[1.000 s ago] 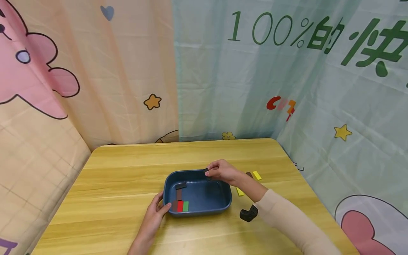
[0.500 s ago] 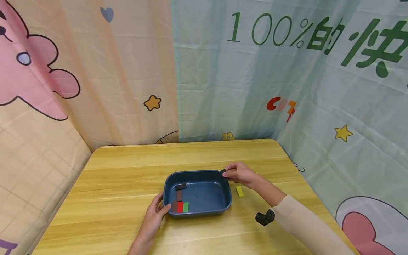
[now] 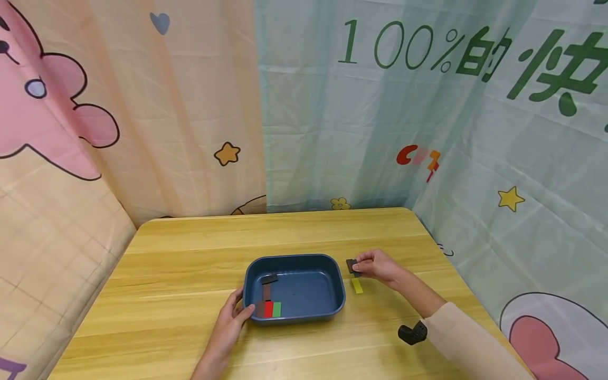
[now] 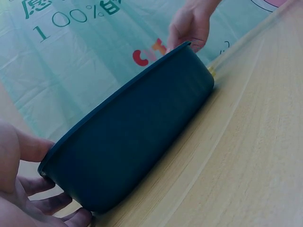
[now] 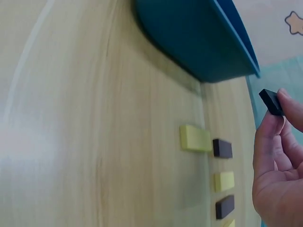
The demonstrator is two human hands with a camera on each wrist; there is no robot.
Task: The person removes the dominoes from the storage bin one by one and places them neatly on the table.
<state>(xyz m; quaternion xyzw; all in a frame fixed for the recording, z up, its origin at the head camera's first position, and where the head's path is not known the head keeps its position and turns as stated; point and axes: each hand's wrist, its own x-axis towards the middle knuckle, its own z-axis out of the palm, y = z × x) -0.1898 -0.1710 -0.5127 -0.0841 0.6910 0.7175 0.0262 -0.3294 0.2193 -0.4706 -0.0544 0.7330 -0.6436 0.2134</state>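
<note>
**Dark block carried off the tray**

Right hand (image 3: 377, 265) now out past the right rim of the blue tray (image 3: 294, 315), no longer over it as a second ago; dark block (image 3: 352, 266) pinched between thumb and fingertips, held above the yellow block (image 3: 357, 285) on the table (image 3: 166, 295). Left hand (image 3: 228, 324) unchanged, fingers curled on the tray's left rim. Brown, red and green blocks (image 3: 268, 308) inside as before. On the curtain (image 3: 427, 105): "100%" in green, then Chinese characters.
</note>
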